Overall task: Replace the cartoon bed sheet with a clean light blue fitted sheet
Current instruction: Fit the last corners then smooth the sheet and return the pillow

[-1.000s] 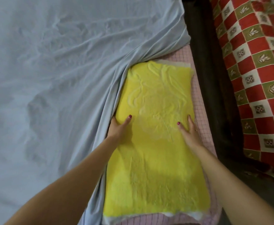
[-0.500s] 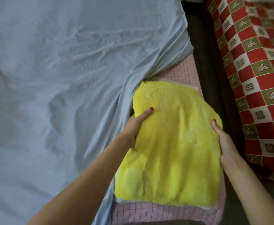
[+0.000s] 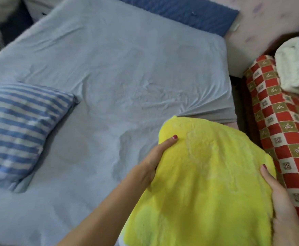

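Blue sheet (image 3: 127,71) covers the bed; near corner apparently untucked. Soft, light, stretchy: best gripped at the hem. Left hand (image 3: 155,157) and right hand (image 3: 278,197) grip the yellow pillow (image 3: 207,183), fingers curled round its edges.

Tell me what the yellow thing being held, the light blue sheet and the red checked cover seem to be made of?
The yellow pillow looks like plush fleece: fuzzy, matte pile with faint raised patterns. The light blue fitted sheet seems thin, smooth woven or jersey fabric, perhaps cotton, given its fine creases and stretch folds at the corner. The red checked cover looks like thick woven upholstery cloth with a coarse, slightly nubby texture.
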